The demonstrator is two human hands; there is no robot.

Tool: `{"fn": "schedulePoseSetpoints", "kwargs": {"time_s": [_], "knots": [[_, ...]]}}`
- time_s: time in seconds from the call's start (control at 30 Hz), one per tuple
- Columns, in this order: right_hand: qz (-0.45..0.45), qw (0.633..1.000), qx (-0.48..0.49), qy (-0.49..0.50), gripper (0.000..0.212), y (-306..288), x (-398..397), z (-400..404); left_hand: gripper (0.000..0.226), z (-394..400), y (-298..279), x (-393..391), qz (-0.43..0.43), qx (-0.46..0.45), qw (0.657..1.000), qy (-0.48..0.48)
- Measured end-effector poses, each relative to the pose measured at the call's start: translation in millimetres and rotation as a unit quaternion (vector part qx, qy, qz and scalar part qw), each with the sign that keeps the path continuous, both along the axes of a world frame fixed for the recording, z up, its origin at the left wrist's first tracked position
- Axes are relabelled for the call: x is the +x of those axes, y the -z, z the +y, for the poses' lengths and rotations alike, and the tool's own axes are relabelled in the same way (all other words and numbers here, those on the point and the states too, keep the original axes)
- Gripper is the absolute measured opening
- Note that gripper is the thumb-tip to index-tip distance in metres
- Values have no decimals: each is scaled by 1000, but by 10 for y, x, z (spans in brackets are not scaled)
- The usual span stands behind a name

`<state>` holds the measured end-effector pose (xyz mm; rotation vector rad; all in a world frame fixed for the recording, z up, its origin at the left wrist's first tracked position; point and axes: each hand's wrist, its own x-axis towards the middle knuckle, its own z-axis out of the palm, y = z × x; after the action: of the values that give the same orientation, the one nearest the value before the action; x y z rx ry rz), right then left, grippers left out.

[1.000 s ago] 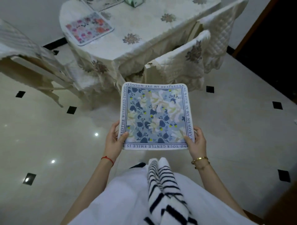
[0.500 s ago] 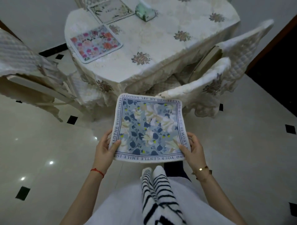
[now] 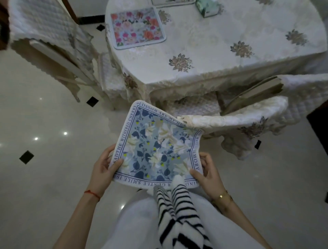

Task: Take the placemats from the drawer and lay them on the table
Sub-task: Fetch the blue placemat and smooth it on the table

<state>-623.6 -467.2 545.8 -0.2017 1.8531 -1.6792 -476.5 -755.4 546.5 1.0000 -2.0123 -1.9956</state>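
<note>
A blue floral placemat [image 3: 156,147] with lettering round its border is held flat in front of my body. My left hand [image 3: 103,167] grips its left edge and my right hand [image 3: 206,171] grips its near right corner. Its far right corner slips under the back of a covered chair [image 3: 236,118]. Ahead stands the table [image 3: 213,53] under a white embroidered cloth. On its left part lies a pink flowered placemat [image 3: 136,28]. Another placemat [image 3: 172,1] shows at the top edge, mostly cut off.
A green tissue box [image 3: 206,8] sits on the table at the far side. A second covered chair [image 3: 49,37] stands to the left of the table. The pale tiled floor [image 3: 44,142] lies to the left and right of me.
I have moved closer to the table, which now fills the upper view. The blue placemat has turned a little clockwise and its far right corner has reached the chair back.
</note>
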Motion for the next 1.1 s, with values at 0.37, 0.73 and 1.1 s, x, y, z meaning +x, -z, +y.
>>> {"fn": "schedulePoseSetpoints", "kwargs": {"time_s": [0.37,0.73,1.1], "knots": [[30,997,-24,61,41,-111,664,-68,45,-70,-209,509,33,-2,999,-6],[75,990,-46,112,42,-380,957,-158,45,-174,-460,667,80,-6,997,-7],[99,983,-89,122,42,-661,783,-198,45,-179,-749,471,114,-27,993,-24]]}}
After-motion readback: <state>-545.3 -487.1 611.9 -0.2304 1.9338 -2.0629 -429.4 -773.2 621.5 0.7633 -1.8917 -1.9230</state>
